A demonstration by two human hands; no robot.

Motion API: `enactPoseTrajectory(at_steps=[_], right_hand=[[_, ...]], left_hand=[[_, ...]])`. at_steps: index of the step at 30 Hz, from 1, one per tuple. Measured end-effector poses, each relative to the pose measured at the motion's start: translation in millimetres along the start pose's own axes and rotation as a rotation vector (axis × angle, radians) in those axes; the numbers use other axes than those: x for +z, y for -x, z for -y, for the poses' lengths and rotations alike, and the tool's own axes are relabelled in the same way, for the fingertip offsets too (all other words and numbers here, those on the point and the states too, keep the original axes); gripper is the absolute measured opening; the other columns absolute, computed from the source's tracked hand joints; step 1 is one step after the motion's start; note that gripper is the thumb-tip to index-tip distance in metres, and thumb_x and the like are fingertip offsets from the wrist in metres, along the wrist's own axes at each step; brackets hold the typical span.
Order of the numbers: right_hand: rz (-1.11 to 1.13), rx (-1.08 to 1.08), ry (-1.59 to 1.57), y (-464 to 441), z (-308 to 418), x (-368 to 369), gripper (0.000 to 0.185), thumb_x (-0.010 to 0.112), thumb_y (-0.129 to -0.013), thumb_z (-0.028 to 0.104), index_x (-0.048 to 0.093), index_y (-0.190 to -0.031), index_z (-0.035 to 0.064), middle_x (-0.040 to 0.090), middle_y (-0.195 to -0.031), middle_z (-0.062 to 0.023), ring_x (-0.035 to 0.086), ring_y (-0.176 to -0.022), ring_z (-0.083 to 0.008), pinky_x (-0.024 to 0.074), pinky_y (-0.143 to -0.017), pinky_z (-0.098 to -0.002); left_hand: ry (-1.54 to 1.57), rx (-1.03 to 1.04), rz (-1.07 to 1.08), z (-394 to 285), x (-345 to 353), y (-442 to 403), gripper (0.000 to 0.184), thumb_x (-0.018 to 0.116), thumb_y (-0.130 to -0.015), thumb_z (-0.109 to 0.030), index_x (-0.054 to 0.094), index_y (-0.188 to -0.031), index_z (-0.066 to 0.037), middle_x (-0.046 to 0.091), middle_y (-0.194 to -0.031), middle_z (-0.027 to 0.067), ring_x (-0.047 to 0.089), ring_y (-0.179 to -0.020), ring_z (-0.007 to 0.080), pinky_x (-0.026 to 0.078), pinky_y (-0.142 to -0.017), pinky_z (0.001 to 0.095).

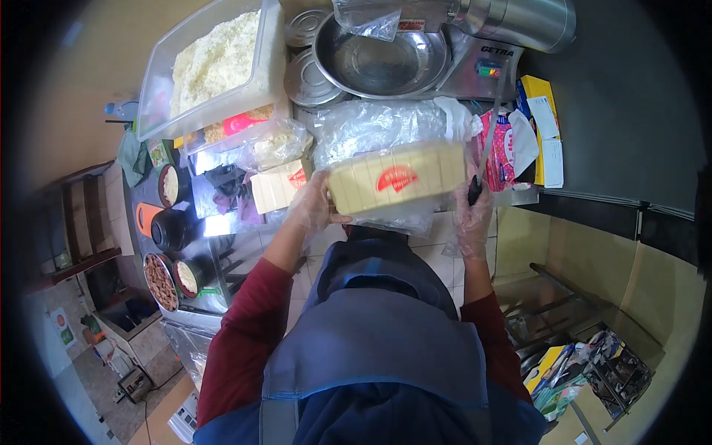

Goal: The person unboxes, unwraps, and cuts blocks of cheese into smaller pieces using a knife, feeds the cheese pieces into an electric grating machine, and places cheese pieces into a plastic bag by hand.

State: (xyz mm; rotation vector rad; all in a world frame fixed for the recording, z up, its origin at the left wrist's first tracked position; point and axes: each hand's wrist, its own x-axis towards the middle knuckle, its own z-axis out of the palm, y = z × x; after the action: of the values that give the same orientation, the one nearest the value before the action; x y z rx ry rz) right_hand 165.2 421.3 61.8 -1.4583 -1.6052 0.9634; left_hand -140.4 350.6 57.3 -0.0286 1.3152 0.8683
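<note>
A long block of cheese point(437, 172) with a red printed label lies in front of me, over crumpled clear plastic wrapping point(371, 126). My left hand point(315, 202), in a clear plastic glove, grips the block's left end. My right hand point(473, 226), gloved too, is closed around the black handle of a knife point(488, 144). The blade points up and away, just beyond the block's right end. To the left of my left hand sits a shorter cheese block point(276, 190) with a similar red label.
A clear plastic bin point(159, 81) of grated cheese stands at the back left. Behind the wrapping is a Getra machine point(489, 70) with a metal bowl point(382, 70). A pink packet point(498, 156) and yellow box point(550, 152) lie at right; several bowls are at left, including a black one point(170, 230).
</note>
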Motion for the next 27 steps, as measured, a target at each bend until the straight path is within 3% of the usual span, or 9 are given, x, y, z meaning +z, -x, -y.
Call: enactPoseTrajectory(at_steps=[4, 6, 8, 9, 11, 14, 16, 22, 27], right_hand=[[-0.013, 0.003, -0.057, 29.5, 1.9, -10.0, 0.028, 0.057, -0.097, 0.018, 0.058, -0.118, -0.0011, 0.06, -0.085, -0.0095, 0.058, -0.077, -0.0189, 0.0467, -0.072, -0.0351], [0.209, 0.08, 0.114, 42.5, 6.7, -25.2, 0.026, 0.058, -0.096, 0.02, 0.058, -0.111, -0.0007, 0.06, -0.085, -0.0134, 0.06, -0.079, -0.0267, 0.0477, -0.074, -0.0388], [0.274, 0.158, 0.099, 48.0, 21.3, -32.8, 0.024, 0.059, -0.095, 0.019, 0.057, -0.11, 0.0001, 0.06, -0.089, -0.0132, 0.06, -0.078, -0.0248, 0.0477, -0.073, -0.0378], [0.333, 0.235, 0.081, 50.5, 26.1, -33.6, 0.023, 0.06, -0.094, 0.017, 0.057, -0.109, 0.0008, 0.06, -0.092, -0.0129, 0.06, -0.077, -0.0229, 0.0477, -0.073, -0.0368], [0.349, 0.165, 0.152, 57.8, 28.9, -32.7, 0.023, 0.06, -0.094, 0.018, 0.056, -0.109, 0.0014, 0.061, -0.093, -0.0142, 0.06, -0.078, -0.0238, 0.0479, -0.073, -0.038], [0.381, 0.04, 0.357, 58.7, 39.5, -25.1, 0.029, 0.056, -0.096, 0.023, 0.051, -0.114, 0.0, 0.063, -0.087, -0.0213, 0.064, -0.085, -0.0382, 0.0483, -0.078, -0.0462], [0.552, 0.547, 0.24, 50.5, 60.7, -21.5, 0.033, 0.052, -0.097, 0.024, 0.045, -0.119, -0.0002, 0.065, -0.084, -0.0239, 0.065, -0.083, -0.0437, 0.049, -0.075, -0.051], [0.566, 0.238, 0.629, 51.1, 46.1, -16.6, 0.032, 0.047, -0.098, 0.025, 0.042, -0.117, -0.0007, 0.065, -0.085, -0.0311, 0.065, -0.085, -0.0474, 0.049, -0.077, -0.0559], [0.604, 0.298, 0.719, 44.5, 72.9, -6.7, 0.03, 0.048, -0.099, 0.025, 0.044, -0.114, -0.0005, 0.066, -0.086, -0.0293, 0.066, -0.086, -0.0468, 0.0506, -0.078, -0.0546]], left_hand=[[-0.557, 0.174, -0.059, -20.1, 6.0, 30.2, 0.075, 0.053, -0.095, -0.048, 0.036, -0.146, 0.003, 0.047, -0.14, 0.0214, 0.054, -0.122, 0.035, 0.049, -0.096, 0.0471], [-0.779, 0.3, 0.0, -25.5, 15.1, 40.3, 0.084, 0.057, -0.093, -0.049, 0.028, -0.15, 0.004, 0.038, -0.15, 0.0236, 0.048, -0.131, 0.0367, 0.043, -0.106, 0.0466], [-1.504, 0.69, -0.411, -22.5, 45.0, 43.2, 0.099, 0.065, -0.086, -0.053, 0.018, -0.154, 0.003, 0.021, -0.159, 0.0238, 0.031, -0.144, 0.0369, 0.027, -0.118, 0.0447], [-1.502, 0.691, -0.411, -24.2, 55.5, 39.3, 0.099, 0.065, -0.086, -0.053, 0.018, -0.154, 0.003, 0.021, -0.159, 0.0238, 0.031, -0.144, 0.0369, 0.027, -0.118, 0.0447], [-2.04, 0.604, -0.371, -29.7, 73.3, 27.3, 0.108, 0.068, -0.081, -0.057, 0.014, -0.154, 0.002, 0.023, -0.159, 0.022, 0.02, -0.149, 0.037, 0.024, -0.12, 0.0461], [-2.03, 0.705, -0.359, -25.3, 91.7, 15.3, 0.109, 0.07, -0.079, -0.056, 0.015, -0.155, 0.001, 0.031, -0.155, 0.0231, 0.025, -0.147, 0.0357, 0.023, -0.119, 0.0476], [-2.006, 0.652, -0.369, -29.3, 95.9, 4.2, 0.107, 0.073, -0.075, -0.055, 0.023, -0.153, 0.0, 0.043, -0.144, 0.0229, 0.037, -0.139, 0.0356, 0.028, -0.116, 0.0497], [-1.859, 0.703, -0.393, -10.9, 81.3, 8.9, 0.097, 0.077, -0.068, -0.052, 0.041, -0.142, 0.0, 0.056, -0.122, 0.0195, 0.053, -0.117, 0.0339, 0.039, -0.104, 0.0434], [-1.718, 0.931, -0.394, 0.5, 65.4, -1.2, 0.097, 0.078, -0.067, -0.052, 0.041, -0.141, 0.0, 0.056, -0.119, 0.0197, 0.054, -0.113, 0.0342, 0.04, -0.103, 0.041]])
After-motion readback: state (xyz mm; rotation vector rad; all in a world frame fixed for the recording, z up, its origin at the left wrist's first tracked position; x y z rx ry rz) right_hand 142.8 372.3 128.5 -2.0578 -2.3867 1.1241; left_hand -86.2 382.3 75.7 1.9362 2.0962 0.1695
